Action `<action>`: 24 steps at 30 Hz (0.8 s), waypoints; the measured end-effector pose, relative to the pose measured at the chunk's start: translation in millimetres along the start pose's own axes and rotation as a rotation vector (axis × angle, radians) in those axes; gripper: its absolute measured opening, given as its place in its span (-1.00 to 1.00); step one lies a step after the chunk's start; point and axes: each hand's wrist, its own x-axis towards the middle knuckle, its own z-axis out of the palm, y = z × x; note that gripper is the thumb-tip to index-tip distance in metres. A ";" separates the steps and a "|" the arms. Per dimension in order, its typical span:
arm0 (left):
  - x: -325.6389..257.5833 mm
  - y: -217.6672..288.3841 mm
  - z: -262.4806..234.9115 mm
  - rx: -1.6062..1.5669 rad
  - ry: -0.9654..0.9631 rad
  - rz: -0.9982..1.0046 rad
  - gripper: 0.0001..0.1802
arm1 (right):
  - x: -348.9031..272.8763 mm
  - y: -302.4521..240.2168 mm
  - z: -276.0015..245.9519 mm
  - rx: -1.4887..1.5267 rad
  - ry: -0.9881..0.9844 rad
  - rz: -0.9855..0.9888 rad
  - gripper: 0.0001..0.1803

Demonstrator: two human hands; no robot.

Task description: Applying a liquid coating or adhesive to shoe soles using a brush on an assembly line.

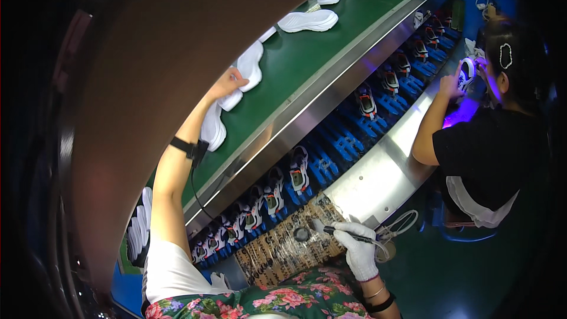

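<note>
My bare left hand (pixel 226 84) reaches far over a green conveyor belt (pixel 283 71), its fingers closed at the edge of a white shoe sole (pixel 252 62). More white soles (pixel 214 130) lie just below that hand. My right hand (pixel 359 252), in a white glove, is closed around the dark handle of a brush (pixel 348 234). The brush's bristle end points left, close to a small dark round dish (pixel 302 234) on the tape-covered work surface (pixel 277 254).
Shoe uppers (pixel 299 171) stand in a row on blue holders (pixel 339 145) below the belt's metal rail (pixel 307 85). A co-worker (pixel 490 142) sits at the right, holding a shoe (pixel 466 74) under purple light. Stacked white soles (pixel 139 224) are at the left. A looped cable (pixel 404 221) hangs near my right hand.
</note>
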 end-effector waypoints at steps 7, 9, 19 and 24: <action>-89.7 50.9 26.3 0.056 0.147 0.193 -0.65 | -17.4 -5.6 -0.7 -0.092 -0.055 -0.001 -0.81; -92.5 43.3 20.2 0.011 0.181 0.139 -0.62 | -21.9 -11.4 -0.7 -0.141 -0.055 0.005 -0.80; -98.1 -35.2 34.5 -0.013 0.058 -0.146 -0.02 | -31.2 11.5 -12.9 -0.127 -0.085 0.054 -0.79; -93.7 -13.2 56.0 -0.008 0.241 -0.094 -0.06 | -39.2 17.5 -13.8 -0.116 -0.096 0.046 -0.78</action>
